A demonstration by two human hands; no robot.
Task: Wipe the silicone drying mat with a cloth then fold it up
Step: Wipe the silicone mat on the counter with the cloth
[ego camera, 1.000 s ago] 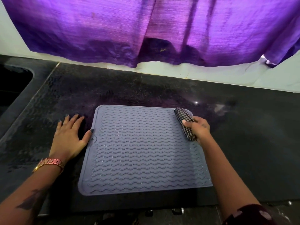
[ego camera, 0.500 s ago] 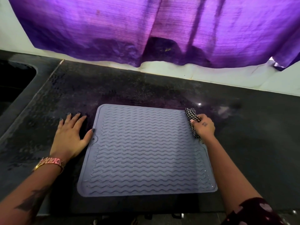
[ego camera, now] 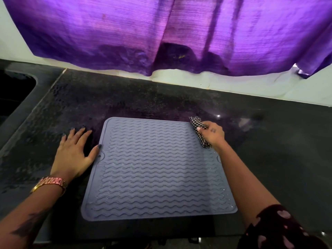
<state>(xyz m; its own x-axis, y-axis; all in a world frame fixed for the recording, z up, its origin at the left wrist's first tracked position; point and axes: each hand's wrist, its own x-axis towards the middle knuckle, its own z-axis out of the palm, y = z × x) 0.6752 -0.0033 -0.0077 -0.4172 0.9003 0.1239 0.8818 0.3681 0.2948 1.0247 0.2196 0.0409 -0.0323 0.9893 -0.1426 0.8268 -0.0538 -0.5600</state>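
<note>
Left hand (ego camera: 73,155): flat, palm down, fingers (ego camera: 79,135) spread, thumb out to the right; forearm bare, bracelet at wrist. Right hand (ego camera: 212,135): fist, fingers curled closed around cloth (ego camera: 197,123), knuckles up; arm reaching forward, patterned sleeve at upper arm.

Your right hand (ego camera: 212,134) is balled around the checkered cloth (ego camera: 199,130), so most of it is buried in your fist, and your wrist and forearm cover the mat (ego camera: 158,169) along part of its right edge. The purple curtain (ego camera: 161,33) runs off the top and both sides, and the sink (ego camera: 14,94) at far left is cut by the edge and too dark to see into. Your right sleeve (ego camera: 280,229) gets chopped at the bottom, and the small mark on the back of your right hand is too tiny to read.
</note>
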